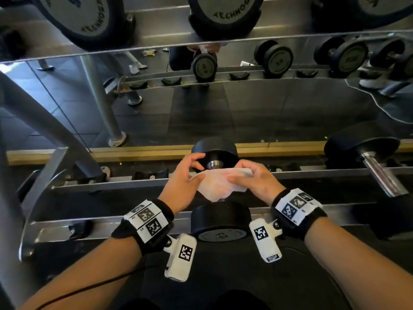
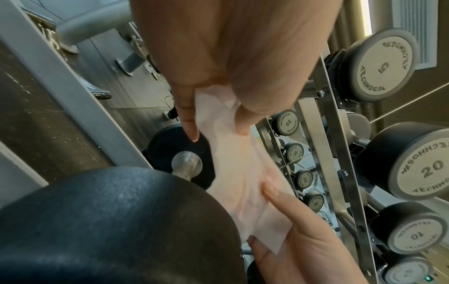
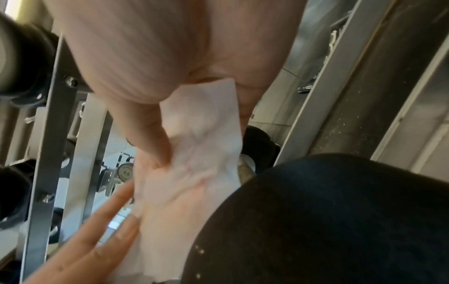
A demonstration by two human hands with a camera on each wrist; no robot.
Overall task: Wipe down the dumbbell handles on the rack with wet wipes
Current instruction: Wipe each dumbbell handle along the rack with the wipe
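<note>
A black dumbbell (image 1: pixel 220 220) lies across the lower rack rails in front of me, its chrome handle (image 1: pixel 214 164) showing just in front of the far head. A white wet wipe (image 1: pixel 215 184) is stretched over the handle between my hands. My left hand (image 1: pixel 190 173) pinches the wipe's left edge with the thumb, the other fingers arched above it. My right hand (image 1: pixel 250 177) grips the right edge. In the left wrist view the wipe (image 2: pixel 245 182) runs from my left hand's fingers (image 2: pixel 189 124) down to the right hand (image 2: pixel 291 246). The wipe (image 3: pixel 201 153) also hangs beside the near head (image 3: pixel 328 221).
A second dumbbell (image 1: pixel 377 166) lies on the same rack at the right. Larger dumbbells (image 1: pixel 225 14) sit on the shelf overhead. Empty black cradles (image 1: pixel 149 174) line the rail (image 1: pixel 111 184) at the left. A mirror behind reflects the rack. A slanted rack post (image 1: pixel 44 124) rises at the left.
</note>
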